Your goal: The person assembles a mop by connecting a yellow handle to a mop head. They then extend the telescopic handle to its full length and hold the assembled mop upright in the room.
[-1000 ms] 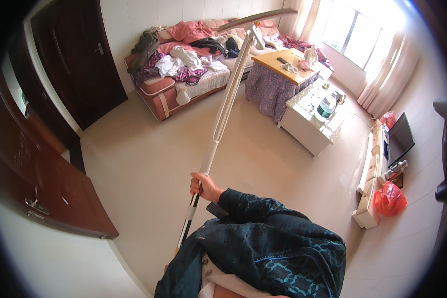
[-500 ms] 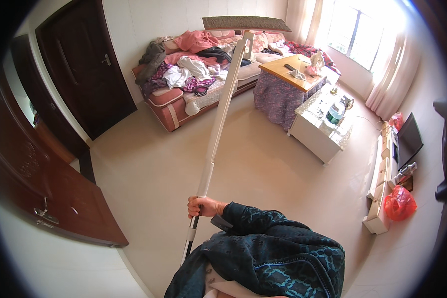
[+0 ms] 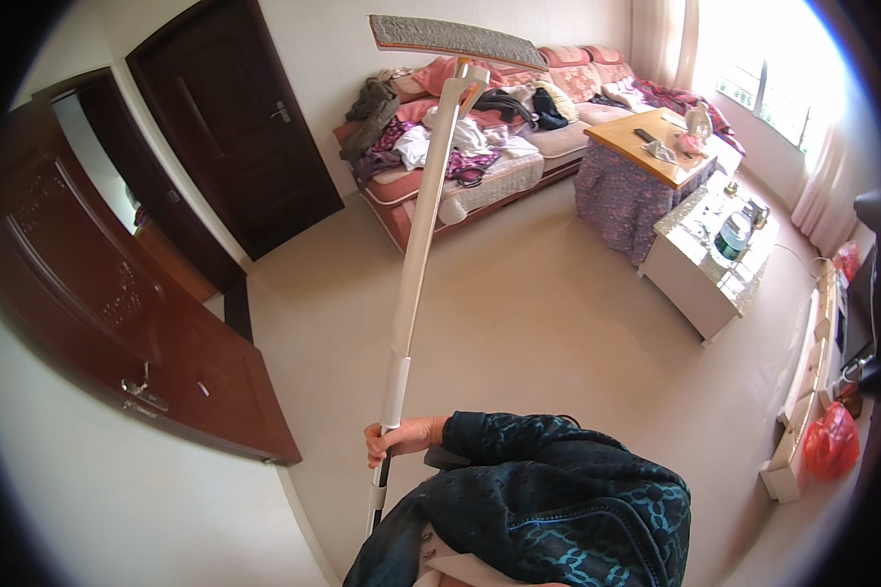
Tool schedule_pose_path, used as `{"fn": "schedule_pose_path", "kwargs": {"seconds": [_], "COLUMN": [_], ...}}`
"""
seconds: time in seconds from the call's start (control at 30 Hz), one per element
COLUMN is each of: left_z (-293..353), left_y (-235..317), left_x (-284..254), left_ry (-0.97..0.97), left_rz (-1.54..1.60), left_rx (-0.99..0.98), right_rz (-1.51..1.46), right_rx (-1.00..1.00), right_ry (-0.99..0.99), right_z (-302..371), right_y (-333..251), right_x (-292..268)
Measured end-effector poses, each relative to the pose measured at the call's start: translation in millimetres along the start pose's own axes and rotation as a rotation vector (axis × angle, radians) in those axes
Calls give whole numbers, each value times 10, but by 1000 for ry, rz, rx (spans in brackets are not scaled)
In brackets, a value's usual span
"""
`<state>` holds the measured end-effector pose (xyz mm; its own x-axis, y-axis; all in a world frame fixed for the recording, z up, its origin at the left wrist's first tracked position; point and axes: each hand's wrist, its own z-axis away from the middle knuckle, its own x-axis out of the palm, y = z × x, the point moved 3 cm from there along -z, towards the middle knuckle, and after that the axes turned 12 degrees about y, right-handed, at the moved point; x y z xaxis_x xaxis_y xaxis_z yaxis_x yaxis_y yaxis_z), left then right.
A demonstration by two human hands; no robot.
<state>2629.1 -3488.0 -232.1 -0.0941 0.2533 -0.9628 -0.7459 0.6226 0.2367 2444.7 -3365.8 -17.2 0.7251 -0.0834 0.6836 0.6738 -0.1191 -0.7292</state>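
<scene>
My right hand (image 3: pixel 401 440) is wrapped around the lower pole of a flat mop (image 3: pixel 423 225), and its arm reaches across my body in a dark, teal-patterned sleeve (image 3: pixel 519 435). The mop is raised, its white pole leaning slightly to the right toward the top. A long grey mop pad (image 3: pixel 455 41) with an orange edge sits at the upper end, in front of the wall and above the sofa. The bottom of the pole passes behind my clothing. My left hand is out of sight.
A pink sofa (image 3: pixel 558 155) heaped with clothes stands along the far wall. Right of it are a cloth-draped wooden table (image 3: pixel 646 147) and a white coffee table (image 3: pixel 690 284). A brown door (image 3: pixel 181 323) stands ajar at left; a low cabinet (image 3: pixel 788 460) and red bag (image 3: pixel 832 440) are right.
The view has turned left, so the furniture sits farther right in the picture. The mop pad has shifted slightly left and tilted. My right hand keeps its hold on the pole.
</scene>
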Motion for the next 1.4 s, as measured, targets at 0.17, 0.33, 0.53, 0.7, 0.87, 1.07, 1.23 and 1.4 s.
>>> {"fn": "schedule_pose_path", "kwargs": {"seconds": [0.17, 0.33, 0.53, 0.7, 0.87, 1.07, 1.23, 1.4], "left_z": [123, 202, 304, 344, 454, 614, 721, 882], "left_y": [42, 138, 286, 401, 600, 774, 922, 1068], "left_x": [-63, -114, -153, -206, -271, -336, -402, -430], "left_ry": [37, 67, 109, 147, 189, 224, 257, 288], "left_rz": [-5, -18, -41, -82, -132, -208, -256, -302], "left_rx": [-48, -77, -122, -171, -241, -308, -355, -403], "right_rz": [22, 21, 65, 86, 51, 23, 8, -8], "right_rx": [62, 79, 114, 123, 154, 125, 138, 145], "right_ry": [-61, -119, -130, -132, -159, -139, -126, -110], "right_z": [-73, -73, 121, 201, 385, 565, 723, 926], "right_y": [67, 62, -88, -213, -423, -697, -894, -1014], "right_x": [13, 39, -49, -197, -453, -766, -950, -1120]}}
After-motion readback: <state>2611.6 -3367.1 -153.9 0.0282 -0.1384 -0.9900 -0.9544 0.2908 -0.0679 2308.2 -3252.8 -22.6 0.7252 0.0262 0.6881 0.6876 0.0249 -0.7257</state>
